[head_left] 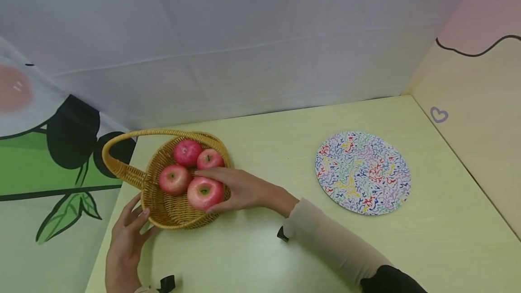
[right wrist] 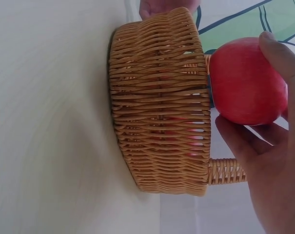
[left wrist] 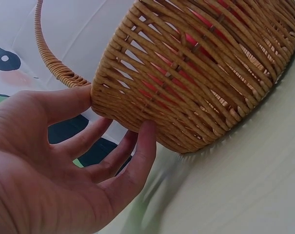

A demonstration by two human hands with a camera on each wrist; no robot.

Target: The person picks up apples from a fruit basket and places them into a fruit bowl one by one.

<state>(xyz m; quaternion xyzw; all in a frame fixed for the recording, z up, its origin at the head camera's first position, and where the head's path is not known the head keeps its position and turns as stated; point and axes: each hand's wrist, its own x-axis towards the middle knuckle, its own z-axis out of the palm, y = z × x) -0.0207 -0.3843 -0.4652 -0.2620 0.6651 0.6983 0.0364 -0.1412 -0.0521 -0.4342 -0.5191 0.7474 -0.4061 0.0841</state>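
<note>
Right hand grips the front apple in the wicker basket: index finger lies across the apple's top, thumb curls under its near side, so the fruit sits between them against the palm. Right wrist view confirms it, apple above the basket rim, fingers wrapped round both sides. Whether the apple is clear of the basket floor or resting on it, cannot tell.

Left hand is spread, fingertips pressed on the basket's outer wall at its near-left side; nothing pinched. Left wrist view shows thumb and fingers fanned against the weave.

Basket stands near the table's left edge, handle arched over the far-left side. Three more apples lie inside, behind the gripped one, touching each other.

Patterned round mat lies flat towards the table's right edge, well apart from the basket.

Hidden: basket floor, undersides of all apples, right thumb tip. Left forearm cut off at frame bottom.
</note>
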